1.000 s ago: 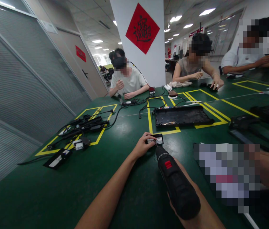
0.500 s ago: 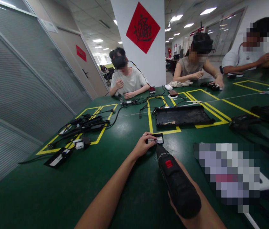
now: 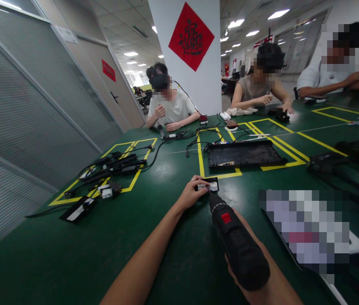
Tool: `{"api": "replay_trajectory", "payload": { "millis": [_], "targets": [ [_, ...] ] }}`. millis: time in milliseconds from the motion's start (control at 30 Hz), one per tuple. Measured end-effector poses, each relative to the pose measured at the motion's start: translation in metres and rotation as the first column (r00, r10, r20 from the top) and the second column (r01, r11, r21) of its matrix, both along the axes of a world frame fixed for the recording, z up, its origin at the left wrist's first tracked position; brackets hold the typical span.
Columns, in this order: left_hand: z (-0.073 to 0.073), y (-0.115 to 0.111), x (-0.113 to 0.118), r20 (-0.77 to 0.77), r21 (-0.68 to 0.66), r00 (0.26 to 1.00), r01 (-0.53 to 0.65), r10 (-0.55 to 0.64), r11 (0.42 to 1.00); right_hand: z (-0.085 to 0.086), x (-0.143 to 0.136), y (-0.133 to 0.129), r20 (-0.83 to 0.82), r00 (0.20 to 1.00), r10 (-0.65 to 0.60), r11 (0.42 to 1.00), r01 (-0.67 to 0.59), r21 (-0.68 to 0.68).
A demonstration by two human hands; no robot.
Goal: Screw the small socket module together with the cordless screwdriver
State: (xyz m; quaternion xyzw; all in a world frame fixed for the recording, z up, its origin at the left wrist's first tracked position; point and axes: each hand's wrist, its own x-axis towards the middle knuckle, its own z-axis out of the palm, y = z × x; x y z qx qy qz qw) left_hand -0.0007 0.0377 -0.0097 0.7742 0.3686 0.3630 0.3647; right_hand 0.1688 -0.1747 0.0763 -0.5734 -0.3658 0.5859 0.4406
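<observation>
My left hand (image 3: 191,194) presses its fingers on a small black case (image 3: 215,181) with a white part (image 3: 213,186) in it, on the green table just beyond the drill. A ring shows on one finger. My right hand (image 3: 255,281) is wrapped round a black cordless drill (image 3: 238,243) with a red switch on top. The drill points away from me, its tip down at the case beside my left fingertips. The drill's body hides most of my right fingers, and the bit's exact contact with the case cannot be made out.
Beyond the case lies a long black plastic housing (image 3: 246,154). Black cables and adapters (image 3: 118,165) are heaped at the left, near a black plate (image 3: 78,209). A blurred-out flat object (image 3: 306,228) lies at the right. Several people sit across the table (image 3: 163,178).
My hands, the drill and the case keep almost the same position; the view shifts very slightly. Across the table at the right, a co-worker's hand and the dark object under it have moved a little.
</observation>
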Motion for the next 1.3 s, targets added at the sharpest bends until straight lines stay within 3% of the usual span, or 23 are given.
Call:
{"api": "replay_trajectory", "payload": {
  "millis": [233, 600, 967, 1300],
  "targets": [
    [0.000, 0.000, 0.000, -0.013, 0.002, 1.000, -0.002, 0.002, 1.000, -0.008, -0.001, 0.001, 0.086, 0.996, -0.026, 1.000, 0.025, 0.013],
    [0.002, -0.001, 0.000, -0.014, 0.000, 1.000, 0.014, -0.014, 1.000, 0.004, -0.014, 0.000, -0.079, 0.981, -0.176, 0.984, 0.174, -0.023],
    [0.002, -0.001, 0.000, 0.000, 0.004, 1.000, 0.024, -0.024, 1.000, 0.003, -0.010, 0.000, -0.004, 0.994, -0.106, 0.994, 0.105, -0.024],
    [0.003, -0.002, -0.001, -0.007, 0.004, 0.999, 0.039, -0.039, 0.999, -0.022, -0.005, 0.003, 0.206, 0.977, -0.058, 0.998, 0.058, 0.007]
  ]
}}
